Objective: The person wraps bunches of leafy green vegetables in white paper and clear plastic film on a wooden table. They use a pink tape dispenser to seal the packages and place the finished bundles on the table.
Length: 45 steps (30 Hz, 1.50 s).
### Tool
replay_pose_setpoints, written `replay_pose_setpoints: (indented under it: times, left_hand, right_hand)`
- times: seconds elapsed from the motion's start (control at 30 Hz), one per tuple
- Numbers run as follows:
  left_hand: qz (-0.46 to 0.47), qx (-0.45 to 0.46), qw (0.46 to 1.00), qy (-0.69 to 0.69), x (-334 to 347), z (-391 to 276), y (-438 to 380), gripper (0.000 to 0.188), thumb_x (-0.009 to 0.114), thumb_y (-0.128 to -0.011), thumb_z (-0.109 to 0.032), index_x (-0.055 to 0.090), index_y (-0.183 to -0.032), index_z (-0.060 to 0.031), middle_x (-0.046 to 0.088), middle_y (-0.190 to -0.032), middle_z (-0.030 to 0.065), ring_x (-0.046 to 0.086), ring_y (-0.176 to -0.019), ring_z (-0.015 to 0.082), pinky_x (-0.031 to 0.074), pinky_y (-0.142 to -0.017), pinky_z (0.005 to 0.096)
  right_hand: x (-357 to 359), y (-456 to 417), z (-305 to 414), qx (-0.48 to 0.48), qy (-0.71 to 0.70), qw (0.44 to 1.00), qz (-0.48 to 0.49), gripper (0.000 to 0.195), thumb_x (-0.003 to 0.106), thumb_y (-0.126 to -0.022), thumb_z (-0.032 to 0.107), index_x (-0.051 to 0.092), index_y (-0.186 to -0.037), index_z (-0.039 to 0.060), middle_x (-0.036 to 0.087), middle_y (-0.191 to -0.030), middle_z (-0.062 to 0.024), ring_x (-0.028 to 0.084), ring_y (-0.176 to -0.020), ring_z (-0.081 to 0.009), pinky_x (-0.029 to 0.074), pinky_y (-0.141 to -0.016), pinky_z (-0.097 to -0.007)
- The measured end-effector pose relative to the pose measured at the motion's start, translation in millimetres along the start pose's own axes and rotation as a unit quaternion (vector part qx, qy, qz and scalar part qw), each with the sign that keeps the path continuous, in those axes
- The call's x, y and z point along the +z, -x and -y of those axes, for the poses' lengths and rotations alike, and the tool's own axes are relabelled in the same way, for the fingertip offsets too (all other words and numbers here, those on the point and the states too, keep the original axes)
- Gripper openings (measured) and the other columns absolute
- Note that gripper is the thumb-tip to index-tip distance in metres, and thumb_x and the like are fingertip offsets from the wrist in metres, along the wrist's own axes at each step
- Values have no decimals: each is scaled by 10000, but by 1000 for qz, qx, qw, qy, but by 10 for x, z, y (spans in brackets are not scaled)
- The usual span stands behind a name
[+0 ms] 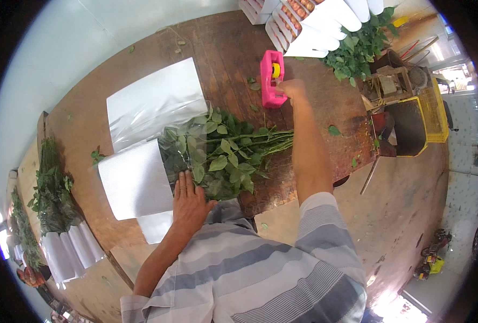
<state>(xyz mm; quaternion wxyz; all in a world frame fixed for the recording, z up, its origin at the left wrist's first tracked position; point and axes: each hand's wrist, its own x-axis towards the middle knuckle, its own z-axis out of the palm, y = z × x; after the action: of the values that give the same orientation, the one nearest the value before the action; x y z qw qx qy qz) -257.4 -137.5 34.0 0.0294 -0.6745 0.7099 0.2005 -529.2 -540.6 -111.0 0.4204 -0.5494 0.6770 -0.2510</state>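
Note:
In front of me lies a bundle of leafy green stems (pixel 226 157), probably roses, their bare ends pointing right. Corrugated white paper (pixel 136 183) and clear film are wrapped round its left end, so any flower heads are hidden. My left hand (pixel 190 202) lies flat on the wrapping's near side, pressing the film with fingers outstretched. My right hand (pixel 293 89) reaches to the near end of a pink tape dispenser (pixel 266 76). Its curled fingers meet at the tape below the yellow-cored roll (pixel 276 70); the fingertips are partly hidden.
White sheets with clear film (pixel 156 97) lie beyond the bundle on the wooden table (pixel 222 48). Wrapped bunches (pixel 303 32) are stacked at the far right. More bunches (pixel 59 202) stand at left. A yellow-rimmed crate (pixel 408 125) sits past the table's right end.

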Motion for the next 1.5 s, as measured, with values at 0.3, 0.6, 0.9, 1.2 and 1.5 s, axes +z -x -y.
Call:
replay_pose_setpoints:
  times: [0.3,0.6,0.9,1.2,1.5]
  left_hand:
    - [18,-24,1000,-3,16,-13,-4,560,700,-813,-409,553,-1039,82,237,-1447,396,199,-1391,500,203,-1134,534]
    - [-18,-5,1000,-8,151,46,31,517,712,-776,-423,608,-949,52,272,-1435,398,203,-1390,506,173,-1134,561]
    - [-83,0,995,-53,335,43,88,454,632,-847,-364,575,-1118,-4,391,-1388,312,285,-1343,480,197,-1111,569]
    - [-105,86,989,-51,638,133,61,409,489,-887,-229,561,-1239,-33,554,-1250,152,464,-1219,343,308,-1029,490]
    - [-100,335,924,157,373,286,792,337,601,-843,-247,591,-1061,9,605,-1055,218,564,-1050,381,423,-906,484]
  right_hand:
    - [118,1131,219,142,-302,943,5,223,738,-827,222,664,-862,14,655,-772,-84,656,-667,-193,543,-545,-337]
    - [-293,1406,78,17,-4,998,66,283,635,-870,88,647,-1113,-57,669,-833,-120,614,-656,-169,488,-583,-294]
    - [1273,3482,1443,-92,-99,963,233,292,686,-818,196,591,-968,-36,664,-843,-150,651,-700,-187,521,-644,-303]
    - [2018,3649,1566,12,21,964,266,218,729,-785,127,630,-707,-50,658,-626,-137,631,-516,-181,507,-510,-317]
    - [1621,3976,1234,-70,257,915,302,424,775,-748,325,636,-630,-58,624,-550,-140,619,-485,-187,504,-470,-329]
